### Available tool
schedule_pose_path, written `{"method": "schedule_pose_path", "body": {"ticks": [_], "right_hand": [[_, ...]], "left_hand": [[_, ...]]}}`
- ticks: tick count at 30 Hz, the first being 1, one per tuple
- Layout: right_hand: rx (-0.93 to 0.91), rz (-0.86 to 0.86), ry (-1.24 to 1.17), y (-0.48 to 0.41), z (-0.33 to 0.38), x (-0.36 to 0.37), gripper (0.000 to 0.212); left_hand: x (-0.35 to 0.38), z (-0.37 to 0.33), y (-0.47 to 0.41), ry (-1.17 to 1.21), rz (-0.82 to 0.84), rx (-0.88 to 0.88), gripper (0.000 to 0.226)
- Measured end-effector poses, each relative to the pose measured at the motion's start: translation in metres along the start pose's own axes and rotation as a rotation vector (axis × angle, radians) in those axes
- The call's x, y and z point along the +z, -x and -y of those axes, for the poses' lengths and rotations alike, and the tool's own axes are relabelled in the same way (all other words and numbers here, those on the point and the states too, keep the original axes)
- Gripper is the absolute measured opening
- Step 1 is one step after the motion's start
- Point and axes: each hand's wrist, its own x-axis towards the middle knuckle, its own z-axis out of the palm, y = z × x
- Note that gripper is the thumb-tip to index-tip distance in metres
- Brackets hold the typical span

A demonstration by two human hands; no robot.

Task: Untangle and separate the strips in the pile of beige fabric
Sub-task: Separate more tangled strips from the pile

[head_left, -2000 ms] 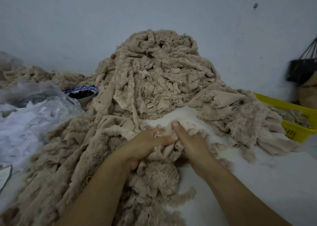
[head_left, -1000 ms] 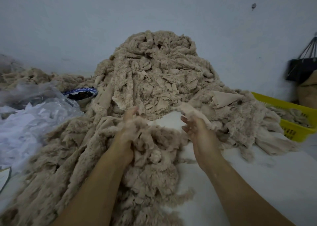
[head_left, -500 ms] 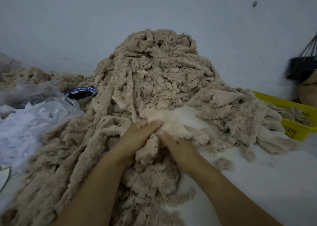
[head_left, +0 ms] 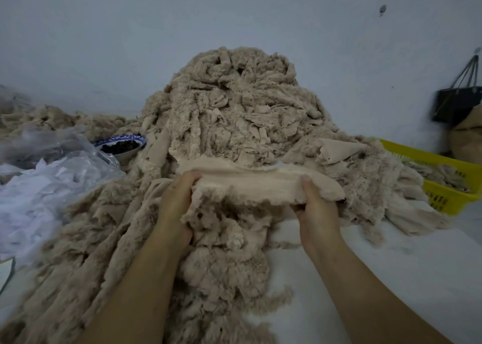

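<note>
Over a fluffy clump (head_left: 227, 252) lying on the white counter (head_left: 391, 278), a flat beige strip (head_left: 250, 180) is held stretched between the left hand (head_left: 180, 202) and the right hand (head_left: 317, 210), each end being gripped by curled fingers, and the tall pile of beige fabric (head_left: 240, 108) is heaped just beyond both hands.

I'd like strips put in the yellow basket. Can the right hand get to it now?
Likely yes: only low fabric lies between the right hand and the basket, though it grips a strip.
</note>
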Motion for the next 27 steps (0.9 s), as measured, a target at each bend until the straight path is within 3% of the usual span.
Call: {"method": "schedule_pose_path", "body": {"ticks": [3,5,9,11,13,15,17,18,19,20,21,24,27], "right_hand": [[-0.150,0.056,0.182,0.003,0.001,-0.001,0.036],[-0.211,0.156,0.344,0.014,-0.001,0.000,0.024],[-0.140,0.693,0.572,0.037,-0.006,0.008,0.010],[-0.179,0.680,0.751,0.033,-0.017,0.005,0.021],[-0.105,0.556,0.905,0.026,-0.019,0.003,0.017],[0.026,0.387,0.675,0.016,-0.008,-0.001,0.024],[0.056,0.273,0.050,-0.003,0.008,-0.002,0.017],[0.060,0.282,-0.169,-0.010,0.014,-0.004,0.031],[0.078,0.304,-0.228,-0.011,0.015,-0.005,0.065],[0.088,0.319,-0.113,-0.009,0.012,-0.007,0.088],[0.088,0.348,0.054,-0.004,0.005,-0.005,0.094],[-0.005,0.556,0.477,0.016,-0.014,0.005,0.070],[-0.221,0.698,0.686,0.026,-0.028,0.015,0.040]], "left_hand": [[0.000,0.000,-0.003,0.011,-0.008,-0.010,0.022],[0.003,0.004,-0.001,-0.075,0.092,-0.006,0.018],[0.013,0.010,0.014,-0.253,0.423,-0.029,0.035],[0.020,0.008,0.014,-0.323,0.419,-0.007,0.037],[0.023,0.003,0.009,-0.246,0.316,-0.057,0.037],[0.019,0.003,0.004,-0.119,0.250,-0.029,0.042],[0.014,0.005,0.005,-0.012,0.237,-0.025,0.045],[0.011,0.007,0.006,0.067,0.230,-0.044,0.045],[0.013,0.007,0.006,0.154,0.250,-0.076,0.044],[0.016,0.006,0.009,0.231,0.270,-0.095,0.044],[0.019,0.005,0.010,0.267,0.290,-0.093,0.042],[0.026,0.011,0.013,0.200,0.318,0.008,0.030],[0.027,0.016,0.019,0.044,0.368,0.086,0.028]]}}
